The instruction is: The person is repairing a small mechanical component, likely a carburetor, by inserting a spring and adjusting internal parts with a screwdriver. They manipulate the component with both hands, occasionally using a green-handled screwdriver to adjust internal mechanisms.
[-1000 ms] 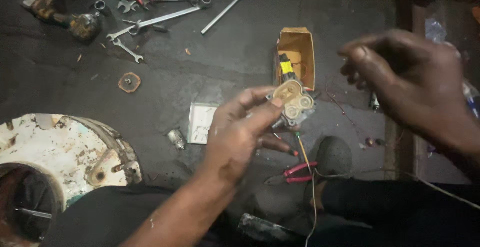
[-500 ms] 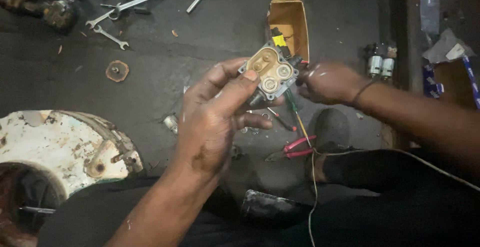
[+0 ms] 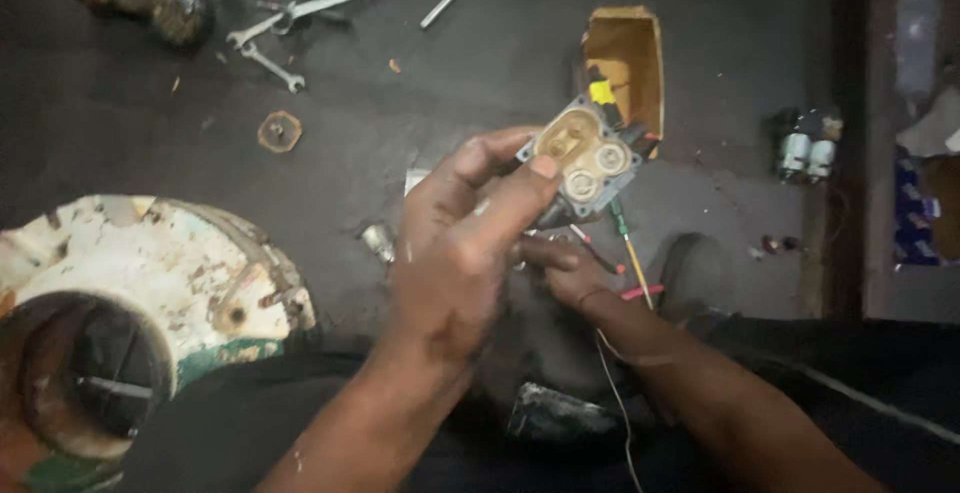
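1 open yellow-brown box lies far right on the dark floor. Left hand pinches 1 grey part with 3 round tan ports, held centre, above the floor. Right hand, lower than 0.5 s ago, sits under it, fingers curled; grip unclear. 2 wrenches far left.
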A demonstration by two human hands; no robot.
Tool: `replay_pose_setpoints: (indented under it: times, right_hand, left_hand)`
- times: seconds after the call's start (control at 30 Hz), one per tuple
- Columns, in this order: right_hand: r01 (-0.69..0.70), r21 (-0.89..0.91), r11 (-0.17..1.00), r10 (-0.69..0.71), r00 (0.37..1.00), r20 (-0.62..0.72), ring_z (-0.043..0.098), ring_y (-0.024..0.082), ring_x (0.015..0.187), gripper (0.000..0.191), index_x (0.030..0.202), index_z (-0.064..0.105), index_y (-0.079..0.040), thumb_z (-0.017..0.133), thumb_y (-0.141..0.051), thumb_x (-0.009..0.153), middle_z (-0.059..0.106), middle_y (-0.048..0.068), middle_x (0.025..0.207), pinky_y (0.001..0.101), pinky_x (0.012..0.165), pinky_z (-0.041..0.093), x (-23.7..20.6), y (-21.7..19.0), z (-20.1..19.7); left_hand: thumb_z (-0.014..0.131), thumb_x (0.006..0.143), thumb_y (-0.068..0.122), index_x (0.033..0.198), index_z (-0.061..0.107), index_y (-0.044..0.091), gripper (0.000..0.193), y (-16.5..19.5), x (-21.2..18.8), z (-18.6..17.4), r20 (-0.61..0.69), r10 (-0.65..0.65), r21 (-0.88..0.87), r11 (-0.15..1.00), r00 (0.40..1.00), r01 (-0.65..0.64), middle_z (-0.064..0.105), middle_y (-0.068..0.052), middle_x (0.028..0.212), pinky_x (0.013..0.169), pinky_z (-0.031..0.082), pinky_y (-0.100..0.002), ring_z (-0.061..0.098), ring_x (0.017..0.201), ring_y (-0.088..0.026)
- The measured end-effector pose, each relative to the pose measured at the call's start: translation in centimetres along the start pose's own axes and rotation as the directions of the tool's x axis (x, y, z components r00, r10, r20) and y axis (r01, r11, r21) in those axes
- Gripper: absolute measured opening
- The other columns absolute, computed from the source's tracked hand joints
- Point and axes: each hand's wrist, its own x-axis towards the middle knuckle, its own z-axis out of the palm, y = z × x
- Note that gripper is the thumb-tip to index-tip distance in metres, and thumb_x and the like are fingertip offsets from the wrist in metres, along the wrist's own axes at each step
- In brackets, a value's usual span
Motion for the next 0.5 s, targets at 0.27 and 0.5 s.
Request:
replay_pose_setpoints:
  times: [0.27, 0.5]
  right_hand:
    - [-0.062, 0.165, 0.984, 0.078, 0.993, -0.093, 0.069, 0.028, 0.111, 0.032, 0.121, 0.071, -0.008, 0.057, -0.019, 0.094, 0.074, 0.014, 0.12, 0.0407, 0.091, 0.057, -0.2, 0.7, 1.2]
    - [-0.124, 0.237, 0.964, 0.146, 0.986, -0.078, 0.069, 0.027, 0.109, 0.032, 0.123, 0.069, -0.008, 0.058, -0.021, 0.096, 0.073, 0.014, 0.12, 0.0412, 0.088, 0.058, 0.0, 0.1, 0.3]
  left_hand:
    - [0.066, 0.095, 0.017, 0.124, 0.066, -0.006, 0.037, -0.4, -0.4, 0.1, -0.009, -0.031, -0.002, 1.0, 0.999, 0.031, 0.073, -0.013, 0.094, 0.059, 0.06, -0.025, 0.07, 0.071, -0.014]
    - [0.067, 0.094, 0.018, 0.125, 0.065, -0.007, 0.04, 0.1, -0.2, 0.8, -0.017, -0.06, 0.002, 0.998, 0.998, 0.06, 0.072, -0.014, 0.089, 0.056, 0.059, -0.025, 0.069, 0.064, -0.014]
